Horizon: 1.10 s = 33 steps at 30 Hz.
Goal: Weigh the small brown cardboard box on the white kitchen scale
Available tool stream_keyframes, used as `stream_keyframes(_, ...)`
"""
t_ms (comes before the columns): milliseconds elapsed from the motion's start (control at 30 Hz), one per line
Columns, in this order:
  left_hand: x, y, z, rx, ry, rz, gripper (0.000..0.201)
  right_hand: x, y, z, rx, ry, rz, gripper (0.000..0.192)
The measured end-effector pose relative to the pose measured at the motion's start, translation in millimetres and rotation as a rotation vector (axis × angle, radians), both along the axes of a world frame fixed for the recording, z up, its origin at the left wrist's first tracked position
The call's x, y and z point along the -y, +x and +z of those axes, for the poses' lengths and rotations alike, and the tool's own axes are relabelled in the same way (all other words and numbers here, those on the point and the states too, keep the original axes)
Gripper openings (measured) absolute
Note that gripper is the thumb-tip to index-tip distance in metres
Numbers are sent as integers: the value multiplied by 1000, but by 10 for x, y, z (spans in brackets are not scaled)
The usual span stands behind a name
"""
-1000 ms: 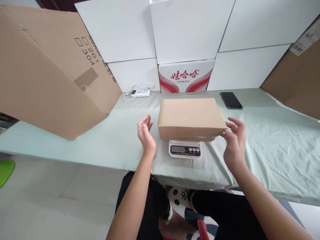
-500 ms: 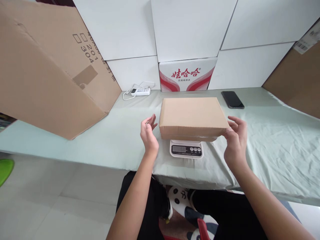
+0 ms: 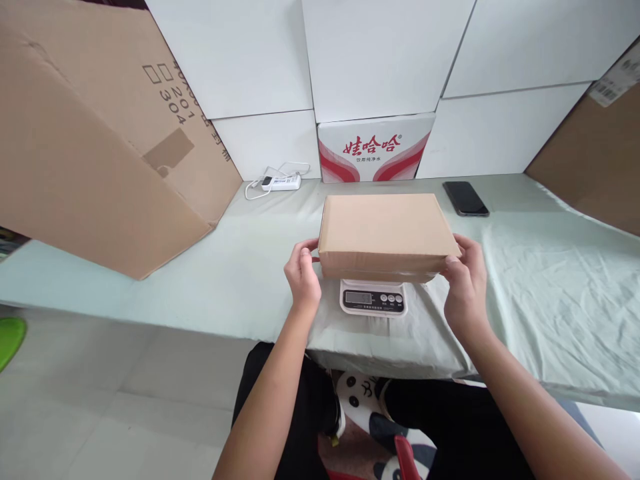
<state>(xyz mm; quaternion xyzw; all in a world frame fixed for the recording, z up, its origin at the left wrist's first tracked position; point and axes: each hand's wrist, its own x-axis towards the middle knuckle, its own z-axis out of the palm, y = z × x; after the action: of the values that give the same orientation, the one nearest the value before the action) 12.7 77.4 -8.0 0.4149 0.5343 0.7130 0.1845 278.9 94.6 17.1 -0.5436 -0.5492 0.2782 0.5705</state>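
Scale (image 3: pixel 374 308) partly hidden under box (image 3: pixel 387 227); readout (image 3: pixel 359 298) illegible.

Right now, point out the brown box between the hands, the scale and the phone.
Brown box (image 3: pixel 389 225): head view, middle of its top face.
Scale (image 3: pixel 374 300): head view, its black front panel.
Phone (image 3: pixel 465 199): head view, its dark screen.

Brown cardboard box (image 3: pixel 387 225), closed, flat atop white digital scale (image 3: pixel 374 303); scale near front edge of table (image 3: pixel 250 280), button panel toward that edge, readout illegible.
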Motion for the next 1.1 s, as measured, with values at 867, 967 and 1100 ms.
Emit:
stream_keyframes(867, -595, -123, 331, -91, -69, -263, 70, -783, -198, 96, -59, 286, 102, 62)
stream_keyframes(967, -654, -122, 286, -58, -80, -315, 70, -946, -207, 27, -85, 301, 194, 68)
stream_keyframes(1100, -713, -101, 180, 35, -129, -432, 67, -1165, -226, -112, -155, 230, 266, 72)
